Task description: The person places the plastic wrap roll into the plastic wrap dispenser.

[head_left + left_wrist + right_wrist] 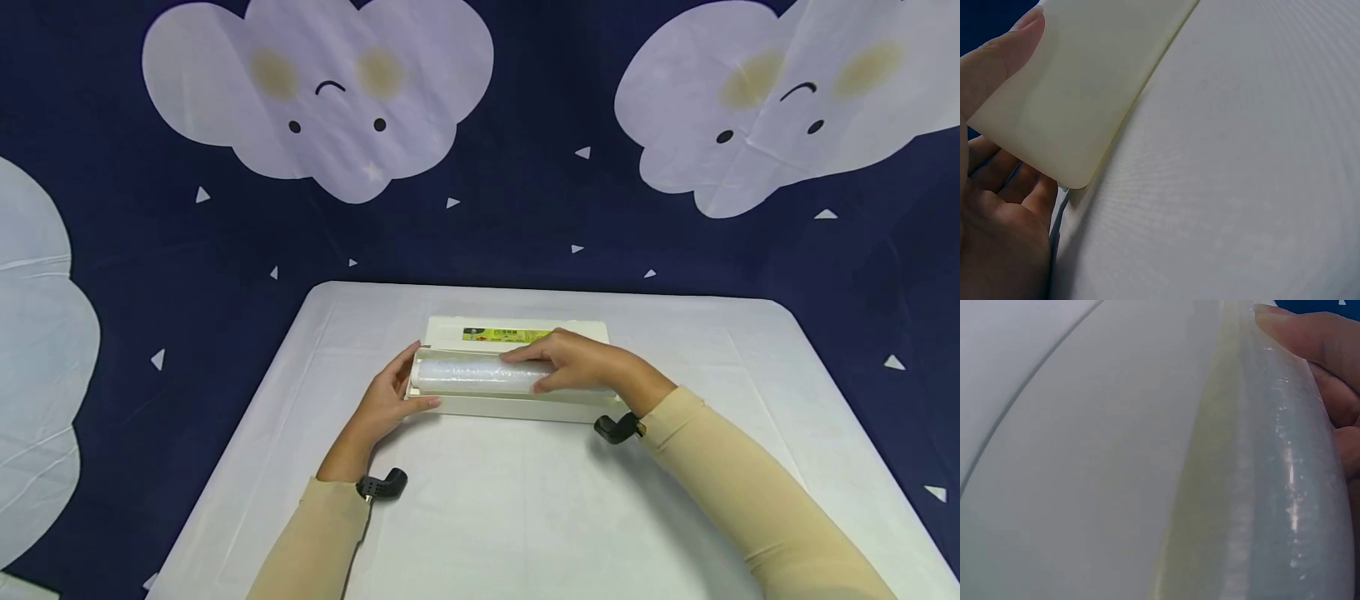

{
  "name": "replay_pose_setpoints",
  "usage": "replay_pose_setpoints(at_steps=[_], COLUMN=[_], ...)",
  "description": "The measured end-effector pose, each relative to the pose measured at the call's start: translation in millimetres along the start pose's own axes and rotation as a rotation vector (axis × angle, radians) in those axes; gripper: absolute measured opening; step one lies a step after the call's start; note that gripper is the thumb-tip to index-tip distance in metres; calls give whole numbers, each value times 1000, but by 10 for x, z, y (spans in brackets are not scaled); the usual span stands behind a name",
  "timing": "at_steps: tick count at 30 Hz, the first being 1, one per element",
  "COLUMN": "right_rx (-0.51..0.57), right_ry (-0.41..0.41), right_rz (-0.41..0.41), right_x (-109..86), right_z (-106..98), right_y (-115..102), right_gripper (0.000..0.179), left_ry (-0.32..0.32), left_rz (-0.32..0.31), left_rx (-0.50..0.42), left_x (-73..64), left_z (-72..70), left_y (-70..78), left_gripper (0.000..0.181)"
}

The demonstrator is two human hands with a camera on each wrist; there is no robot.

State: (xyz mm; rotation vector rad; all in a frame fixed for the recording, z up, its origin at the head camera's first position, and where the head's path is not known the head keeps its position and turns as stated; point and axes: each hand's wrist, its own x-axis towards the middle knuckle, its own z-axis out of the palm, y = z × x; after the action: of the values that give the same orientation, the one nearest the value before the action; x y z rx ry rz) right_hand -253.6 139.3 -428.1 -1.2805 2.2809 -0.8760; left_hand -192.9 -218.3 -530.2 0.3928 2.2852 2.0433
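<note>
Biggest thing on my feed is the navy backdrop (517, 225) with clouds. Below it I've got a white desk (480, 517), with a cream box (517, 407) near the middle of its far edge, lid (442, 333) open. A shiny, clear-looking roll (465, 377) lies lengthwise in the box. My right hand (585, 360) grips that roll, my left hand (384, 402) holds the box's left end. Smallest bit: a yellow-green label (497, 335) on the lid.
</note>
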Motion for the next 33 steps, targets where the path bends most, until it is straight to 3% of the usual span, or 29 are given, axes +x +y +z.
replay_pose_setpoints(at_steps=[33], right_rx=[18], right_ry=[51], right_rz=[58], right_x=[-12], right_z=[142], right_y=[140], right_gripper=[68], left_ry=[8], left_rz=[-9], left_rx=[7], left_x=[-6], left_z=[20], left_y=[26], left_gripper=[107])
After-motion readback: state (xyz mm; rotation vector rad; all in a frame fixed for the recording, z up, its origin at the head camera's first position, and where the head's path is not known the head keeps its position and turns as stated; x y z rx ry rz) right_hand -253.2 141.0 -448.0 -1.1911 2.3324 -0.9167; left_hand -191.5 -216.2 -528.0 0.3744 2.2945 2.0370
